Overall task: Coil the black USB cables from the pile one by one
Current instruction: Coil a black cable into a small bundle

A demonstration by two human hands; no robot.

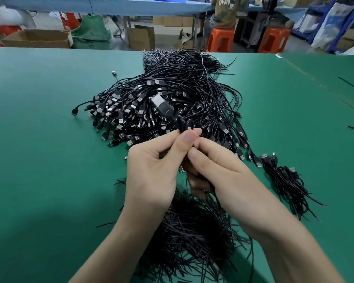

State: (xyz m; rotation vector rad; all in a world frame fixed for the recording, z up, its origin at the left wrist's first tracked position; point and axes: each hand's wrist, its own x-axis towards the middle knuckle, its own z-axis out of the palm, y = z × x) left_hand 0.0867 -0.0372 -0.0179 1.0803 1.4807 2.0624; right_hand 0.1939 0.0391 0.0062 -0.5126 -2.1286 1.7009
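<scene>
Pinching one black USB cable (pixel 164 109) between thumb and fingers (pixel 185 142), the left hand (pixel 151 172) holds its small loops just in front of the pile (pixel 172 88) on the green surface (pixel 39 139), plug raised over the pile. The right hand (pixel 219 174) grips the same cable, touching the left. A smaller bundle (pixel 284 176) lies right of the pile; loose cable ends (pixel 192 231) heap on its near side.

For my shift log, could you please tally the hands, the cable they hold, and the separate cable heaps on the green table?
Hands: 2, left hand and right hand
Held cable: 1
Cable heaps: 3, main pile, small bundle, near heap
Total: 6
</scene>
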